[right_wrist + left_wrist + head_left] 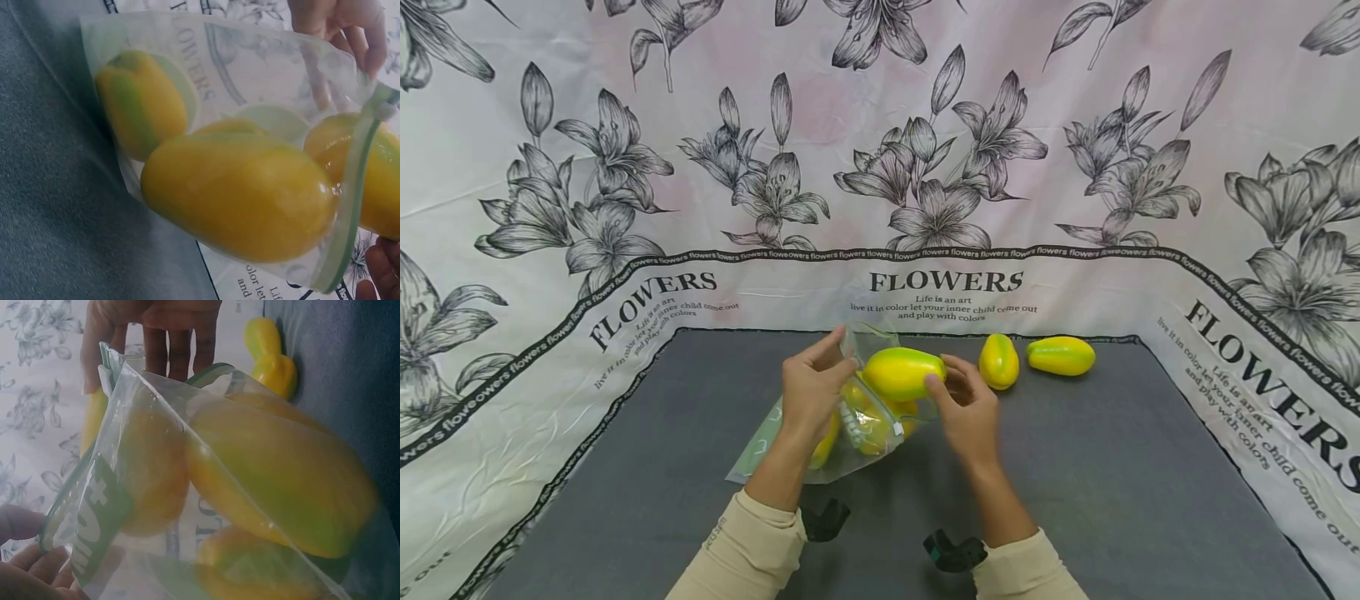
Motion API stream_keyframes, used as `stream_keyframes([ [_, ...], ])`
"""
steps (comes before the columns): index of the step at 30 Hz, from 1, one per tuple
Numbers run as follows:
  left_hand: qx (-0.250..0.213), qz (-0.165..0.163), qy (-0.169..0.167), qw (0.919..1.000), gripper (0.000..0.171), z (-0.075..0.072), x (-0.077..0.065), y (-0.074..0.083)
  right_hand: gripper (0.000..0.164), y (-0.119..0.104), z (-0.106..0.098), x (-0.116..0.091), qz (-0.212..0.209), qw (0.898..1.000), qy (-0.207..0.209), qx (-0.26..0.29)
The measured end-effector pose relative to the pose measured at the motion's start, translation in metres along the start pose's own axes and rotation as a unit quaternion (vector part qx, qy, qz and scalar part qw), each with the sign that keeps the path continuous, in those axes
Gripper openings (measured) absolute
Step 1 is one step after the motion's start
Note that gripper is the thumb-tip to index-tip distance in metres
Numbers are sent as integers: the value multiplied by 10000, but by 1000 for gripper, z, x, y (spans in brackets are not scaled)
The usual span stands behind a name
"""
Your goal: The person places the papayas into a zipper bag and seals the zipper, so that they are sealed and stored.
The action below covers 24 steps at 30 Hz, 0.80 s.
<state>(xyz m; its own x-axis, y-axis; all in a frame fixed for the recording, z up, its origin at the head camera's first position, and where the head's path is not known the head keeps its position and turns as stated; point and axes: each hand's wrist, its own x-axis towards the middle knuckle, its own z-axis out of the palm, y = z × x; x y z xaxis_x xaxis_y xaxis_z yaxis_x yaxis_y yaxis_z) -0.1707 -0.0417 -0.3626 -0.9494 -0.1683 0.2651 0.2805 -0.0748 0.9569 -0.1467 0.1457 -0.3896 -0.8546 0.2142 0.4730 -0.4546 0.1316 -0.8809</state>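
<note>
A clear zip bag (842,467) with green and white print sits in front of me, its mouth facing right. My left hand (808,387) pinches the rim of its mouth. My right hand (966,408) grips a yellow-green papaya (904,374) by its right end, and the other end lies at the opening. In the right wrist view, that papaya (387,181) is partly within the mouth beside the green zip strip. Several papayas are inside, including a large one (237,194) and another (144,103) near the bag's bottom.
Two more papayas, one upright-looking (999,362) and one sideways (1062,357), lie on the dark grey tabletop (1112,467) to the right. A white cloth (940,292) printed with flowers and lettering stands behind and along both sides.
</note>
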Motion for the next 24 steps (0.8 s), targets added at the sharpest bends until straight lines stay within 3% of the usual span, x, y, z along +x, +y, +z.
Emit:
stream_keyframes([
  [4, 42, 45, -13, 10000, 49, 0, 0, 0, 34, 2, 4, -1, -10, 9999, -101, -82],
  [12, 51, 44, 69, 10000, 49, 1, 1, 2, 27, 39, 11, 3, -97, 9998, -173, -11],
  [17, 117, 22, 105, 9999, 50, 2, 1, 4, 24, 42, 11, 2, -249, 9989, -374, -103],
  [24, 297, 11, 189, 9994, 49, 4, 2, 5, 27, 40, 10, -1, -278, 9931, -946, -635],
])
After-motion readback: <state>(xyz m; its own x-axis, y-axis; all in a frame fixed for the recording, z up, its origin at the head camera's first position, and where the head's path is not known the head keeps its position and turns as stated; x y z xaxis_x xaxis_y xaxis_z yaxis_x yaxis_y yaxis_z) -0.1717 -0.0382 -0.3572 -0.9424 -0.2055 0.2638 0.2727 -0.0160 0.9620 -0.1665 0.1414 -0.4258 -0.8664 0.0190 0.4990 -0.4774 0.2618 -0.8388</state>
